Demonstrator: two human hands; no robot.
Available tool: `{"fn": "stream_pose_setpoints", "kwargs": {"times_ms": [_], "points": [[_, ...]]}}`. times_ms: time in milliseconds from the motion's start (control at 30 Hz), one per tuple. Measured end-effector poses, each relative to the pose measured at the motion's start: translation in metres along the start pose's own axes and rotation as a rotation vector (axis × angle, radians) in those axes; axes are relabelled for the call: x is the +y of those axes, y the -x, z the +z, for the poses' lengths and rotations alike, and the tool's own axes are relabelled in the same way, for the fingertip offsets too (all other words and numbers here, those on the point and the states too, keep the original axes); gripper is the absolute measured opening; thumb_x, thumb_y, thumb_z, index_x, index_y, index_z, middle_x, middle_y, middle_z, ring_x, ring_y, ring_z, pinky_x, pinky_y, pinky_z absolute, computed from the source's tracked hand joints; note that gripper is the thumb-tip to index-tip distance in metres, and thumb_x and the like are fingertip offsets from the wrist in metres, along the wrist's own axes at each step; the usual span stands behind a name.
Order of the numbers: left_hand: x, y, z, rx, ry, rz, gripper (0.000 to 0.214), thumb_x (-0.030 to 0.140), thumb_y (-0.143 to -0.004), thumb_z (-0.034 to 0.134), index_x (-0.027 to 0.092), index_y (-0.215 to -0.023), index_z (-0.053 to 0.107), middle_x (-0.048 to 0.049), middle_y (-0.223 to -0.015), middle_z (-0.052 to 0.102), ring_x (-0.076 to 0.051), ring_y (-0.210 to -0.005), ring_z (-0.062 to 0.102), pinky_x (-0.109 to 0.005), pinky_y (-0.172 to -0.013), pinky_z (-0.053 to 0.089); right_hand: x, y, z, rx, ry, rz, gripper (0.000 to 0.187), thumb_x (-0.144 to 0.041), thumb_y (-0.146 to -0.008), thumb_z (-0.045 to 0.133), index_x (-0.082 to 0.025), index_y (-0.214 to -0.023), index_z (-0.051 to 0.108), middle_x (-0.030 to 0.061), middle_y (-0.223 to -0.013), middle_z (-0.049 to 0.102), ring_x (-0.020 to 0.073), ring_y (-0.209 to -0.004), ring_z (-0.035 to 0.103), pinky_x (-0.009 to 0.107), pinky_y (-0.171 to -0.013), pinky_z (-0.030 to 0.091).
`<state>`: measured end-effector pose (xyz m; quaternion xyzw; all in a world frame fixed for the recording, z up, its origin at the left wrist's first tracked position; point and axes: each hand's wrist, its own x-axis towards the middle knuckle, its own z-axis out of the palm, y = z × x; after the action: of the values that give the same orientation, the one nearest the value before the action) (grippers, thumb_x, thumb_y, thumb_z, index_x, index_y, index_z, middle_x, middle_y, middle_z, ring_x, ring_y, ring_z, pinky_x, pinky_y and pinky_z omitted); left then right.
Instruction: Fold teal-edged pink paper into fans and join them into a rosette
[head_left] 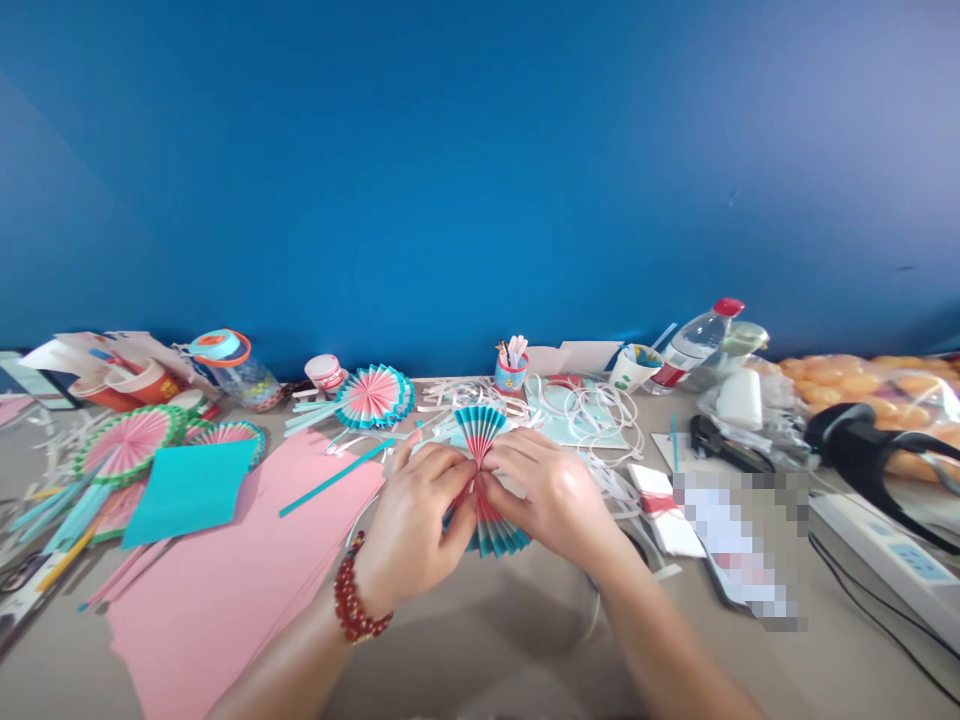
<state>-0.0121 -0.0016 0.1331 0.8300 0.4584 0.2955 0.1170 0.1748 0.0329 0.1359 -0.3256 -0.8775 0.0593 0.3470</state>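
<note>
My left hand (416,525) and my right hand (551,495) meet at the middle of the table, both pinched on a pleated pink paper fan (480,430) with teal edges. The fan is squeezed at its waist, spreading out above and below my fingers. A red bead bracelet (354,603) circles my left wrist. Pink paper sheets (217,590) lie just left of my left hand, with a teal sheet (187,490) on top of them.
Finished round paper fans (373,395) (131,443) lie at the back left. A small cup of sticks (511,370), a paper cup (632,367), a water bottle (694,345), white cord loops (592,405), a power strip (892,555) and black scissors (724,445) crowd the right.
</note>
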Motion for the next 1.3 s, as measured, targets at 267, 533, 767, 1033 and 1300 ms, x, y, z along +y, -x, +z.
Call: {"fn": "stream_pose_setpoints", "kwargs": {"times_ms": [267,533,767,1033,1300], "points": [[-0.003,-0.001,0.001,0.043,0.091,0.014,0.023,0.012,-0.087,0.051,0.019,-0.106,0.063,-0.0078,-0.103,0.065,-0.024,-0.099,0.058,-0.046,-0.101,0.041,0.004,0.000,0.001,0.004,-0.078,0.048,0.012,-0.013,-0.089,0.057,-0.021,-0.083,0.064,0.0037,-0.082,0.066,0.0185,-0.080,0.059,0.030,-0.075,0.048],[-0.012,0.000,0.000,0.047,0.299,-0.032,0.023,0.010,-0.086,0.051,0.019,-0.104,0.062,-0.0075,-0.103,0.066,-0.021,-0.099,0.060,-0.034,-0.086,0.050,0.008,0.002,-0.003,0.015,-0.249,0.161,0.014,-0.009,-0.082,0.055,-0.020,-0.076,0.061,0.0008,-0.076,0.063,0.0156,-0.073,0.058,0.026,-0.068,0.045],[-0.027,0.000,-0.001,0.061,0.345,-0.100,0.023,0.014,-0.087,0.049,0.018,-0.101,0.066,-0.0078,-0.101,0.069,-0.020,-0.093,0.065,-0.031,-0.080,0.053,0.025,0.004,-0.027,0.055,-0.227,0.186,0.012,-0.011,-0.073,0.049,-0.021,-0.070,0.056,0.0006,-0.069,0.060,0.0165,-0.067,0.057,0.027,-0.064,0.045],[-0.028,-0.001,-0.006,0.119,0.280,-0.081,0.020,0.019,-0.090,0.050,0.018,-0.102,0.067,-0.0081,-0.105,0.070,-0.021,-0.098,0.065,-0.031,-0.081,0.054,0.096,0.027,-0.049,0.130,0.060,0.519,0.011,-0.021,-0.076,0.051,-0.020,-0.069,0.059,0.0014,-0.070,0.065,0.0163,-0.064,0.059,0.025,-0.060,0.043],[-0.028,0.003,-0.008,0.151,0.309,-0.095,0.021,0.021,-0.092,0.053,0.020,-0.110,0.065,-0.0080,-0.113,0.069,-0.021,-0.105,0.065,-0.032,-0.088,0.053,0.100,0.031,-0.049,0.004,0.426,0.725,0.018,-0.030,-0.086,0.053,-0.023,-0.084,0.070,0.0031,-0.073,0.069,0.0189,-0.061,0.059,0.028,-0.053,0.035]]}}
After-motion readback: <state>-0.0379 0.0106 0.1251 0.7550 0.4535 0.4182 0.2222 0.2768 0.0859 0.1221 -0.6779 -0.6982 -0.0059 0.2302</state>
